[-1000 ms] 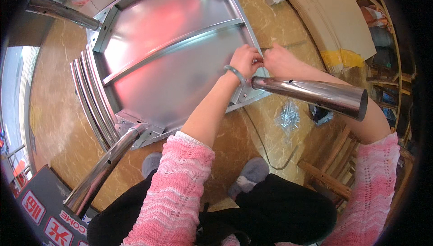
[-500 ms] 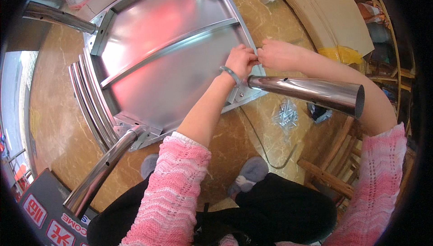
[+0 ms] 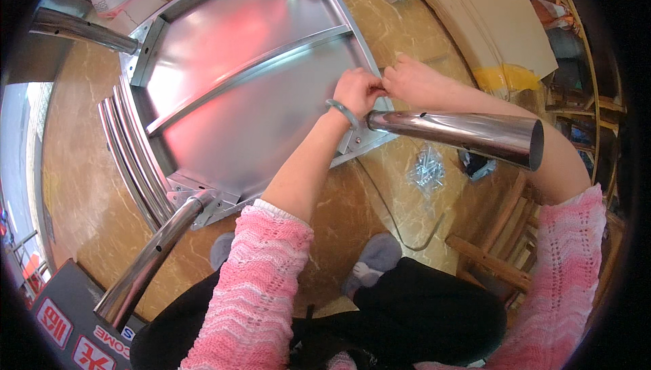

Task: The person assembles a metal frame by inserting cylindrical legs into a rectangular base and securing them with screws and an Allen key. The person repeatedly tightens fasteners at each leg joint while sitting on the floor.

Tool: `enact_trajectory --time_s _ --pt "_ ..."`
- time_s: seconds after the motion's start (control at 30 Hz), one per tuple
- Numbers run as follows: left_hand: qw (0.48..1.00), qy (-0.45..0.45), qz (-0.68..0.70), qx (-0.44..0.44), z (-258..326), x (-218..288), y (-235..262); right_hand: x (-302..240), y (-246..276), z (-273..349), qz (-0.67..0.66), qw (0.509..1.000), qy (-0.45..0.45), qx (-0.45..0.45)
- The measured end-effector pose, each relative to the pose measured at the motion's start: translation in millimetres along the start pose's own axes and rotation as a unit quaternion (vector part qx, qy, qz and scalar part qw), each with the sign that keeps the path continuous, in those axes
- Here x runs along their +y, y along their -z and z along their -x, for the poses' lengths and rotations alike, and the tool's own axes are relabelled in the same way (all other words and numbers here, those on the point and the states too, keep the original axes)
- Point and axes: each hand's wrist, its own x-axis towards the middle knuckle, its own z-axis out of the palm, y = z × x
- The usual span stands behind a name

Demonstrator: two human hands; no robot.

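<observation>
An upturned steel table top (image 3: 237,65) lies on the floor with shiny tube legs pointing out from its corners. Both my hands meet at its right rim, just above the corner bracket (image 3: 359,141) that carries the right-hand leg (image 3: 468,136). My left hand (image 3: 356,91), with a grey bangle (image 3: 341,111) on the wrist, has its fingers curled onto the rim. My right hand (image 3: 413,80) pinches the same spot from the right, fingertips touching the left ones. Whatever small piece sits between them is hidden.
A clear bag of screws (image 3: 426,170) and a thin cable (image 3: 390,217) lie on the marbled floor under the right-hand leg. Other legs stick out lower left (image 3: 152,258) and upper left (image 3: 81,29). Cardboard sheets (image 3: 485,14) lie at the far right, a wooden frame (image 3: 488,255) near my knee.
Both hands stay pinched at the same place on the rim. The picture has shifted slightly as my head moved; nothing was picked up or let go.
</observation>
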Motion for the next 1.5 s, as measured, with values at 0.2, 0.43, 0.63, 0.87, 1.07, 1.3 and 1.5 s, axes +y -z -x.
enact_trajectory --time_s 0.2,0.43,0.63,0.87,1.07,1.3,1.5 --pt "0.998 -0.043 -0.016 0.043 3 -5 -2 -6 5 -10 -0.017 0.988 -0.065 -0.138" --pt "0.999 -0.022 0.015 0.028 1 -12 -4 -9 0 -17 -0.217 0.943 -0.242 -0.077" --pt "0.999 -0.031 0.034 -0.007 -1 -15 -5 9 1 -4 0.115 0.987 0.107 -0.014" --pt "0.999 -0.022 0.039 -0.026 1 -18 -1 22 10 -22 0.064 0.972 0.221 -0.052" --pt "0.998 -0.051 0.045 -0.004 2 -18 -4 22 11 -23 0.009 0.971 0.236 -0.048" --pt "0.996 -0.02 0.08 -0.021 3 -13 -3 15 6 -16 0.006 0.99 0.129 -0.063" --pt "0.993 0.028 0.115 -0.016 5 -11 -1 28 -3 -24 0.008 0.974 0.228 0.019"
